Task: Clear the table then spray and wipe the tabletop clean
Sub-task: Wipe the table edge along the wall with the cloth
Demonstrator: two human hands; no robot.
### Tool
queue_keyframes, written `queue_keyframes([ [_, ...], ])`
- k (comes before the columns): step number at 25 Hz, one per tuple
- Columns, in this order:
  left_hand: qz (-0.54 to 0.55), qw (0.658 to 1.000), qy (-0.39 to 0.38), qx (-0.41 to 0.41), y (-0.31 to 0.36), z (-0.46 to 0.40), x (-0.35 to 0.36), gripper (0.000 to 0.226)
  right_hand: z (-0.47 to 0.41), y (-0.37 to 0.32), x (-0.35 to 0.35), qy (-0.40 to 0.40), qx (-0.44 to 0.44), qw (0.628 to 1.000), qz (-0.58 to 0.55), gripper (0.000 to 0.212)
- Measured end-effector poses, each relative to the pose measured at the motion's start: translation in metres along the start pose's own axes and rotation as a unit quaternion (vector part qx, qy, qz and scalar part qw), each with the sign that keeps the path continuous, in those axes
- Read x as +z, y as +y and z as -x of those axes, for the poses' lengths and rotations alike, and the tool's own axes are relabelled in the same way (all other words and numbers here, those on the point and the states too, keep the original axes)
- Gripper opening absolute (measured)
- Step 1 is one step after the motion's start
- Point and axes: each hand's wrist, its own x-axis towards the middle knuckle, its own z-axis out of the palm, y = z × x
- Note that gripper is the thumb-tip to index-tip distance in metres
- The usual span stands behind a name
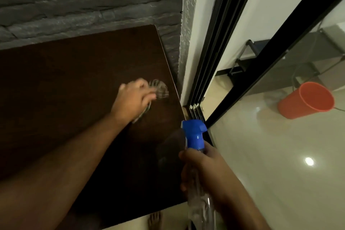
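A dark brown tabletop (65, 84) fills the left and middle of the head view. My left hand (133, 99) grips a crumpled, striped cloth (159, 88) and presses it on the table near the right edge; hand and cloth are blurred. My right hand (203, 170) holds a clear spray bottle (197, 205) by its neck, just off the table's near right corner. The bottle's blue trigger head (194, 132) points left over the table.
A grey brick wall (89, 0) runs behind the table. Black sliding-door frames (211, 58) and a glass panel stand to the right. An orange bucket (306, 100) sits behind the glass on a glossy tiled floor (280, 173). A bare foot (155, 219) shows below the table's front edge.
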Motion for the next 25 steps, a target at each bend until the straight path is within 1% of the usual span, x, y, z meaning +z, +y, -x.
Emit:
queue_keyframes([
  [1, -0.005, 0.999, 0.005, -0.037, 0.01, -0.017, 0.002, 0.029, -0.001, 0.002, 0.002, 0.005, 0.0, 1.0, -0.003, 0.024],
  [2, 0.0, 0.999, 0.002, -0.037, 0.027, -0.021, 0.007, 0.029, -0.001, 0.003, 0.005, 0.01, -0.001, 1.0, -0.004, 0.025],
  [3, 0.017, 1.0, -0.009, -0.011, 0.046, -0.012, 0.013, 0.029, 0.001, 0.005, 0.008, 0.016, -0.004, 1.0, -0.006, 0.025],
  [5, 0.047, 0.99, -0.053, 0.119, 0.063, 0.038, 0.023, 0.03, 0.007, 0.007, 0.01, 0.025, -0.006, 1.0, -0.006, 0.025],
  [6, 0.058, 0.984, -0.069, 0.156, 0.055, 0.06, 0.02, 0.031, 0.007, 0.007, 0.009, 0.027, -0.003, 1.0, -0.004, 0.025],
  [7, 0.063, 0.981, -0.068, 0.171, 0.041, 0.072, 0.017, 0.031, 0.012, 0.01, 0.008, 0.03, 0.006, 0.999, -0.01, 0.025],
  [8, 0.049, 0.984, -0.051, 0.161, 0.027, 0.068, 0.012, 0.029, 0.016, 0.012, 0.007, 0.031, 0.013, 0.999, -0.012, 0.026],
  [10, 0.011, 0.998, -0.009, 0.062, 0.01, 0.033, 0.007, 0.028, 0.019, 0.016, 0.004, 0.031, 0.017, 0.999, -0.001, 0.026],
  [12, 0.015, 0.999, 0.022, -0.041, 0.018, -0.008, 0.013, 0.03, 0.023, 0.023, 0.002, 0.036, 0.029, 0.999, 0.019, 0.026],
  [13, 0.03, 0.998, 0.021, -0.059, 0.035, -0.017, 0.014, 0.029, 0.024, 0.027, 0.001, 0.038, 0.03, 0.999, 0.022, 0.025],
  [14, 0.04, 0.998, 0.011, -0.055, 0.055, -0.013, 0.018, 0.029, 0.026, 0.03, 0.0, 0.041, 0.03, 0.998, 0.023, 0.024],
  [15, 0.042, 0.999, 0.0, -0.014, 0.071, 0.002, 0.023, 0.029, 0.029, 0.032, 0.0, 0.042, 0.032, 0.998, 0.023, 0.024],
  [17, 0.058, 0.99, -0.047, 0.123, 0.081, 0.057, 0.025, 0.031, 0.038, 0.032, -0.001, 0.034, 0.034, 0.999, 0.026, 0.023],
  [18, 0.066, 0.983, -0.063, 0.162, 0.071, 0.081, 0.02, 0.031, 0.045, 0.032, -0.003, 0.028, 0.034, 0.999, 0.027, 0.022],
  [19, 0.065, 0.981, -0.057, 0.176, 0.055, 0.092, 0.014, 0.03, 0.051, 0.032, -0.007, 0.02, 0.034, 0.999, 0.032, 0.021],
  [20, 0.049, 0.986, -0.041, 0.152, 0.037, 0.091, 0.008, 0.027, 0.056, 0.032, -0.011, 0.013, 0.034, 0.999, 0.039, 0.022],
  [22, 0.013, 1.0, 0.013, 0.012, 0.007, 0.07, -0.002, 0.025, 0.065, 0.036, -0.015, 0.001, 0.037, 0.998, 0.05, 0.024],
  [23, 0.006, 0.998, 0.038, -0.052, 0.002, 0.055, -0.002, 0.026, 0.068, 0.038, -0.017, -0.003, 0.04, 0.998, 0.052, 0.026],
  [24, 0.003, 0.994, 0.056, -0.095, 0.005, 0.046, 0.001, 0.027, 0.071, 0.042, -0.018, -0.007, 0.042, 0.998, 0.054, 0.026],
  [25, 0.0, 0.991, 0.069, -0.119, 0.014, 0.042, 0.006, 0.028, 0.076, 0.046, -0.018, -0.009, 0.043, 0.997, 0.057, 0.026],
])
